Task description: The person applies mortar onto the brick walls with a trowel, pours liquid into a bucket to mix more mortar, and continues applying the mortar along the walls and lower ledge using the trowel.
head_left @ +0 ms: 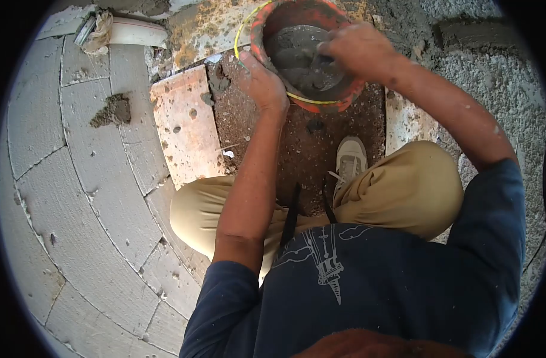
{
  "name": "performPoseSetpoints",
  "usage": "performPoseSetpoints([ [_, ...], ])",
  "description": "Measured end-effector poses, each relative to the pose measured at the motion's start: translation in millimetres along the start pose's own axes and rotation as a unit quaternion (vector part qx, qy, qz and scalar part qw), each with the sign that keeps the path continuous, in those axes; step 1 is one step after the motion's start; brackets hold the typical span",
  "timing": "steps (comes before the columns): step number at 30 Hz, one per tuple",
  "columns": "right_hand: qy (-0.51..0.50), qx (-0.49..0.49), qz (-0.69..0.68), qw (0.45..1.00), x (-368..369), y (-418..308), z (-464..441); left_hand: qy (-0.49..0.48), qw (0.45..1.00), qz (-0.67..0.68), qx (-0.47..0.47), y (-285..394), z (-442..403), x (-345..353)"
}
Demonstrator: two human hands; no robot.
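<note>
An orange-red bucket [258,27], smeared with grey, stands at the top of the head view, tipped a little toward me. Wet grey mortar [294,51] lies inside it, and a thin yellow band [311,101] runs around its outside. At the left rim, my left hand [264,86] is closed on the bucket's side. My right hand [359,53] reaches over the right rim with its fingers curled above the mortar. Whatever those fingers hold, if anything, is hidden by the hand.
A wall of grey blocks [94,185] fills the left side, with a dark mortar patch [113,111] on it. Splattered boards [186,119] flank the brown floor [237,128]. Rough grey wall [487,89] is at right. My shoe [351,156] is below the bucket.
</note>
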State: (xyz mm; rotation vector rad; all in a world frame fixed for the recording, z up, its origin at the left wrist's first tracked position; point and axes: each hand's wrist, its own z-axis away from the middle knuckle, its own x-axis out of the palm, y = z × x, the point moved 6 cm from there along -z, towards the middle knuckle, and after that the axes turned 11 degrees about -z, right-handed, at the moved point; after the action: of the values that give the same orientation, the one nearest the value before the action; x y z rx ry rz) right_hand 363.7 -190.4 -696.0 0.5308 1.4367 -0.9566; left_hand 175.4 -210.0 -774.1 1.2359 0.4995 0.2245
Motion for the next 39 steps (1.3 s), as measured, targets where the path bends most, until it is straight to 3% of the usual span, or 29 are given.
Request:
performPoseSetpoints([
  [3,0.075,0.067,0.061,0.993,-24.1,34.3,-7.2,0.008,1.000,0.004,0.001,3.0,-3.0,2.7],
  [6,-0.035,0.124,0.097,0.987,34.4,56.8,-31.7,0.011,0.999,-0.042,-0.012,4.2,1.2,1.6],
  [8,-0.017,0.064,0.063,0.996,54.2,35.8,-30.2,0.003,0.999,-0.052,-0.014,7.3,-3.0,2.6],
  [10,-0.026,0.015,0.015,0.999,26.6,-9.0,-2.6,-0.022,0.998,-0.040,-0.031,6.4,0.4,-2.8],
  [11,-0.085,0.004,0.025,0.996,18.8,-11.0,4.0,-0.024,0.999,-0.035,-0.023,5.0,2.7,-2.9],
  [14,0.009,0.025,-0.035,0.999,-13.0,21.9,39.0,-0.027,0.999,-0.023,0.011,7.7,-1.9,-3.0],
  [17,-0.095,0.205,-0.025,0.974,7.3,55.9,49.5,-0.024,0.999,-0.020,0.033,1.4,1.9,4.0],
  [20,-0.191,0.157,-0.122,0.961,69.9,32.9,34.6,-0.001,0.998,0.002,0.056,0.1,2.6,17.1],
  [23,-0.110,0.147,-0.256,0.949,70.3,32.8,41.0,0.007,0.999,0.001,0.048,1.5,9.1,11.0],
  [27,0.044,0.126,-0.165,0.977,39.4,28.3,71.5,-0.006,0.999,0.033,0.029,1.1,2.2,12.0],
  [30,-0.011,0.085,-0.052,0.995,38.9,25.6,69.3,-0.009,0.999,0.029,0.042,10.6,4.2,9.1],
  [33,0.057,0.151,-0.087,0.983,23.5,42.6,49.6,-0.033,0.998,-0.046,0.029,12.8,5.4,0.3],
  [36,0.054,0.162,0.027,0.985,22.6,44.5,5.4,-0.051,0.995,-0.071,0.048,15.5,11.9,4.3],
  [39,0.012,0.035,0.032,0.999,42.1,-20.1,13.2,-0.023,0.997,-0.055,0.051,12.1,1.2,5.4],
])
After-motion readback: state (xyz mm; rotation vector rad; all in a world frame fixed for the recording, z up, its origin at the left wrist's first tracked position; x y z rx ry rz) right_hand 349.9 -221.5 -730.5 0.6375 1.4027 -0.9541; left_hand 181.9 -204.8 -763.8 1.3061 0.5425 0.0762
